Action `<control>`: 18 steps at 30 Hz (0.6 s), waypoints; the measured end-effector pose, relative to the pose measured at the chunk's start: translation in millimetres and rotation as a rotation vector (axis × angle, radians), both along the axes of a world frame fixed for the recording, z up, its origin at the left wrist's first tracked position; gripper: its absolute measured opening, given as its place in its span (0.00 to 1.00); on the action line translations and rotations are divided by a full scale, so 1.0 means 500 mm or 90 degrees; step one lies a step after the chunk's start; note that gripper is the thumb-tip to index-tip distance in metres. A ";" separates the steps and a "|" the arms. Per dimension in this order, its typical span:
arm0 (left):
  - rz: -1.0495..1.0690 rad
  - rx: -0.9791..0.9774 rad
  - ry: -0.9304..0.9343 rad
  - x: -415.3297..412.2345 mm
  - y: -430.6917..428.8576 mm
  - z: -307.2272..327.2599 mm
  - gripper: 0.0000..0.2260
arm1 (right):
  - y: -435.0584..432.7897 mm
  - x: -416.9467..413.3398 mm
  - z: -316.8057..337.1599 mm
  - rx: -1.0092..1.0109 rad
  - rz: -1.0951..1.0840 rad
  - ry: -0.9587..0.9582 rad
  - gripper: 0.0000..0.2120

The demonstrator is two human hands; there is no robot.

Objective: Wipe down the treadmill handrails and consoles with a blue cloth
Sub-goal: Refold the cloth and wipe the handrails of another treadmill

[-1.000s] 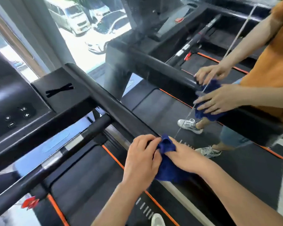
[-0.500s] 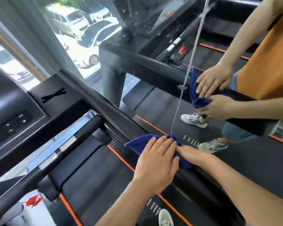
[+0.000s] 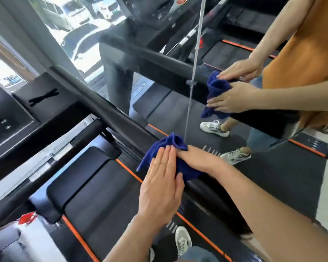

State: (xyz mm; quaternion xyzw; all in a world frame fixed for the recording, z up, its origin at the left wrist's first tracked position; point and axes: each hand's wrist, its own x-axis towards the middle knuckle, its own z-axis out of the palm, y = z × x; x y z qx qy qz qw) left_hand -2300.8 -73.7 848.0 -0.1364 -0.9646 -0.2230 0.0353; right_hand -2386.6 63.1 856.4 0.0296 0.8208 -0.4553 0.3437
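Observation:
A blue cloth lies bunched over the black right handrail of the treadmill. My left hand lies flat on the cloth with straight fingers, pressing it onto the rail. From the right, my right hand grips the cloth's far edge, its fingertips tucked into the folds. The console, with small buttons, sits at the far left.
A mirror on the right reflects my hands and a second image of the cloth. A thin cord hangs down in front of it. A lower grip bar and a red safety clip sit left. The belt runs below.
My left hand went from pinching the bunched cloth to lying flat on it. The cloth spread over the rail, and both hands stay on it as the view shifted.

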 end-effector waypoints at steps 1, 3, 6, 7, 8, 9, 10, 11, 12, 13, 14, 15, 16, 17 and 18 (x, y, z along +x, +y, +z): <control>-0.030 -0.012 0.010 0.018 0.020 0.000 0.24 | 0.032 0.026 0.000 0.017 -0.011 0.000 0.26; -0.092 -0.030 0.034 0.029 0.052 -0.003 0.21 | 0.089 0.076 -0.007 0.013 -0.042 -0.007 0.16; -0.166 -0.072 0.046 -0.008 0.077 0.002 0.16 | 0.131 0.124 -0.011 -0.051 -0.136 -0.061 0.10; -0.185 -0.127 0.037 -0.028 0.088 0.013 0.15 | 0.138 0.130 -0.017 -0.046 -0.158 -0.056 0.10; -0.202 -0.197 0.008 -0.049 0.103 0.030 0.16 | 0.142 0.131 -0.023 -0.017 -0.164 -0.052 0.10; -0.209 -0.268 -0.043 -0.070 0.123 0.048 0.18 | 0.144 0.131 -0.030 0.004 -0.160 -0.039 0.11; -0.197 -0.332 -0.113 -0.091 0.145 0.061 0.19 | 0.147 0.131 -0.037 0.023 -0.159 -0.028 0.12; -0.188 -0.375 -0.179 -0.110 0.165 0.065 0.20 | 0.146 0.132 -0.036 0.041 -0.156 -0.007 0.14; -0.192 -0.403 -0.237 -0.122 0.178 0.064 0.21 | 0.145 0.133 -0.034 0.061 -0.152 -0.005 0.18; -0.208 -0.417 -0.263 -0.126 0.188 0.062 0.20 | 0.150 0.138 -0.033 0.069 -0.137 -0.013 0.19; -0.248 -0.416 -0.239 -0.120 0.193 0.059 0.20 | 0.162 0.153 -0.030 0.066 -0.120 -0.026 0.18; -0.298 -0.398 -0.172 -0.099 0.193 0.056 0.19 | 0.180 0.165 -0.036 0.072 -0.113 -0.024 0.16; -0.345 -0.365 -0.083 -0.066 0.189 0.052 0.19 | 0.193 0.171 -0.038 0.082 -0.137 -0.059 0.16; -0.379 -0.330 -0.029 -0.031 0.183 0.050 0.19 | 0.210 0.184 -0.038 0.042 -0.166 -0.099 0.16; -0.399 -0.284 -0.012 -0.001 0.175 0.043 0.19 | 0.224 0.201 -0.043 0.003 -0.207 -0.120 0.16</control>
